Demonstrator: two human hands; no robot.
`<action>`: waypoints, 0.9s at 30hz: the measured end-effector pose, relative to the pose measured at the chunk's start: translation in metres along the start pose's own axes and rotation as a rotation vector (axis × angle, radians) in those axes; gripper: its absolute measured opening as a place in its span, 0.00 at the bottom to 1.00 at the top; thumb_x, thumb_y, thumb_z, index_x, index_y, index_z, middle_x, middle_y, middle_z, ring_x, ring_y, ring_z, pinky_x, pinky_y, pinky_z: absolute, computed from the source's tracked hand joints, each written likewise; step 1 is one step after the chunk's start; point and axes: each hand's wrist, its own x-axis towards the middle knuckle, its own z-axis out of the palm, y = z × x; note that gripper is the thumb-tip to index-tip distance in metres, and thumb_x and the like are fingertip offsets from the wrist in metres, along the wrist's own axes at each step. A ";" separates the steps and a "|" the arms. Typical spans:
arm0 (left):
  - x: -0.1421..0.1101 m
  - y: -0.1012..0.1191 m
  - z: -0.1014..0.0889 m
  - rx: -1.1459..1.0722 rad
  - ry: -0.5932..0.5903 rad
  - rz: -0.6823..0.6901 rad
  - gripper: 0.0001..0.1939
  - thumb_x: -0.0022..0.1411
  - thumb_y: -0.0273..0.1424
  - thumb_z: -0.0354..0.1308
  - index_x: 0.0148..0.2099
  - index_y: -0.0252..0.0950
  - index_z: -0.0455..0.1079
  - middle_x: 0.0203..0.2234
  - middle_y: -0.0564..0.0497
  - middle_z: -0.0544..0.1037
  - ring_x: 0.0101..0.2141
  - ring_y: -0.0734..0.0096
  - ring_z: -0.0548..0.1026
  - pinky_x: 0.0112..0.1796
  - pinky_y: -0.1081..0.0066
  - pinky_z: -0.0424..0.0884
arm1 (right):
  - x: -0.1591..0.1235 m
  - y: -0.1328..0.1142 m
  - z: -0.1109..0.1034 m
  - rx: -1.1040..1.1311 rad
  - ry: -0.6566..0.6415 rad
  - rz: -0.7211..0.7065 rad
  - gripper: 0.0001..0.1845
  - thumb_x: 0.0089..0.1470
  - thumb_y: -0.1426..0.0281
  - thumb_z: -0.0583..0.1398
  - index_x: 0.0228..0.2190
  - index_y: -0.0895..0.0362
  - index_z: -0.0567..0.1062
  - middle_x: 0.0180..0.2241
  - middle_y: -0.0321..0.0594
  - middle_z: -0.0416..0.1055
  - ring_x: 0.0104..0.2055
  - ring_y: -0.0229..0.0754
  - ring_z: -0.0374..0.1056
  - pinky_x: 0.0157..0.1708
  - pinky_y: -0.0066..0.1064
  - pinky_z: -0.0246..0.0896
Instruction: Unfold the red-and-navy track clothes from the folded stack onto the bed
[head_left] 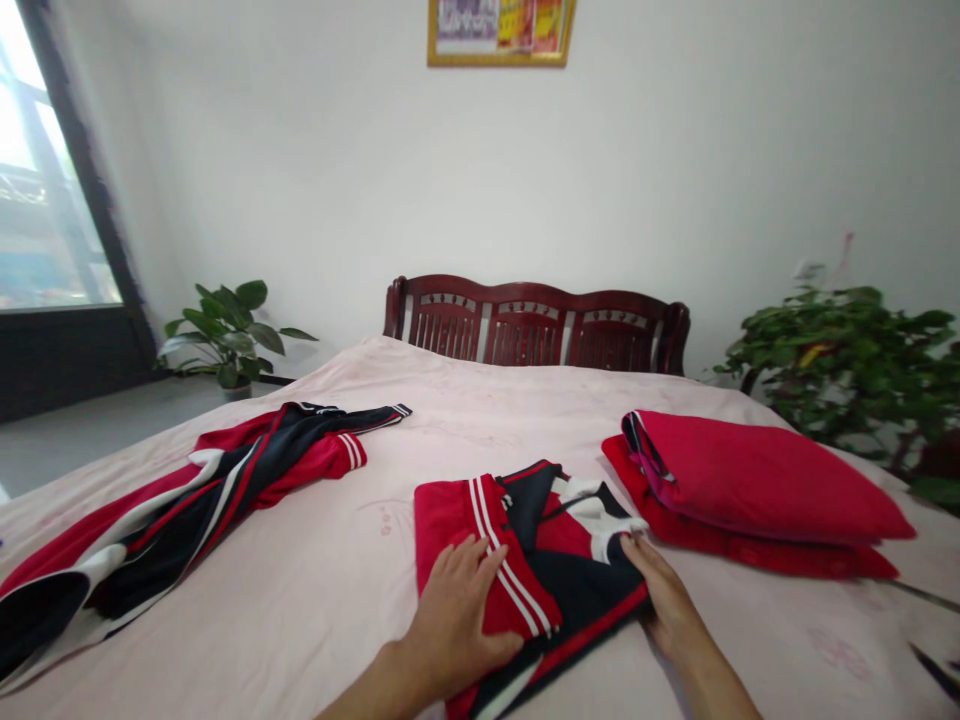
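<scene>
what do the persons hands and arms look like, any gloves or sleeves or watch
Both are bare. The left hand and the right hand wear no gloves, and no ring can be made out. The left forearm and the right forearm show no sleeve, watch or bracelet before they leave the picture.

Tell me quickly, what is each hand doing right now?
Left hand: open, flat on the folded red-and-navy garment.
Right hand: touching its edge; whether it grips cannot be told.
</scene>
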 end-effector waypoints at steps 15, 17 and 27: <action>0.043 -0.018 -0.019 -0.093 -0.037 -0.237 0.11 0.52 0.28 0.55 0.39 0.37 0.75 0.35 0.47 0.81 0.38 0.59 0.78 0.41 0.65 0.71 | 0.003 0.007 -0.003 -0.091 0.131 -0.119 0.37 0.35 0.65 0.69 0.50 0.59 0.75 0.47 0.49 0.78 0.55 0.55 0.71 0.51 0.39 0.70; 0.041 -0.024 -0.021 -0.309 0.022 -0.263 0.11 0.49 0.27 0.55 0.36 0.37 0.74 0.33 0.49 0.82 0.36 0.60 0.78 0.40 0.65 0.72 | 0.002 0.009 -0.003 -0.102 0.146 -0.148 0.39 0.35 0.64 0.68 0.52 0.60 0.73 0.49 0.49 0.77 0.56 0.55 0.70 0.52 0.40 0.69; 0.005 -0.140 -0.103 -0.704 0.791 -0.676 0.08 0.38 0.28 0.51 0.27 0.39 0.62 0.16 0.56 0.68 0.22 0.67 0.73 0.29 0.65 0.74 | 0.009 0.021 -0.010 -0.135 0.122 -0.216 0.45 0.34 0.68 0.63 0.59 0.61 0.68 0.50 0.48 0.77 0.50 0.52 0.74 0.48 0.35 0.70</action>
